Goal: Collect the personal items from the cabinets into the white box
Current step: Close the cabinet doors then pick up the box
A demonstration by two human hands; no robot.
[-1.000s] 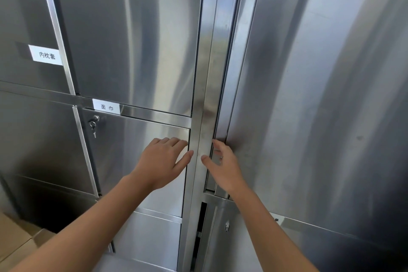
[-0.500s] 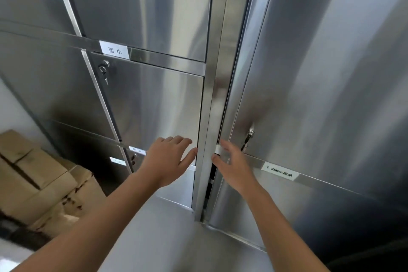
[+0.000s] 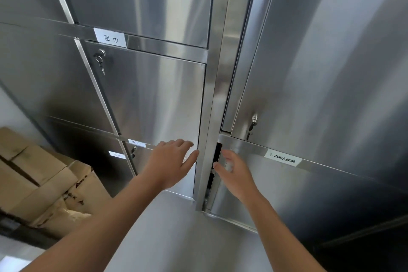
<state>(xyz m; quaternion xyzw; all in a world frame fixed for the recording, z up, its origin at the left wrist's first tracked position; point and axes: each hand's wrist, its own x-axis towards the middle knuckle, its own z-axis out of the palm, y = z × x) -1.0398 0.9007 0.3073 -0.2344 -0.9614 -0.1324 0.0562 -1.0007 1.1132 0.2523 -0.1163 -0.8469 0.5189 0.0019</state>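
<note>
Stainless steel cabinets fill the view. A left cabinet door (image 3: pixel 150 99) with a key in its lock (image 3: pixel 100 59) sits under a white label (image 3: pixel 111 38). At the right, a lower cabinet door (image 3: pixel 276 185) under another label (image 3: pixel 283 159) stands slightly ajar, with a dark gap (image 3: pixel 217 157) at its left edge. My left hand (image 3: pixel 170 164) is open, fingers spread, in front of the bottom of the left door. My right hand (image 3: pixel 235 173) is open, fingertips at the edge of the ajar door. No white box or personal items are visible.
A vertical steel post (image 3: pixel 212 106) separates the two cabinets. A second key hangs in the upper right door's lock (image 3: pixel 254 120). Stacked cardboard boxes (image 3: pixel 37 174) sit on the floor at the lower left. Grey floor (image 3: pixel 172 238) lies below my arms.
The view has tilted downward, so the cabinets have slid up in frame. Both hands have dropped from the middle doors to the lower ones. The boxes and floor have come into view.
</note>
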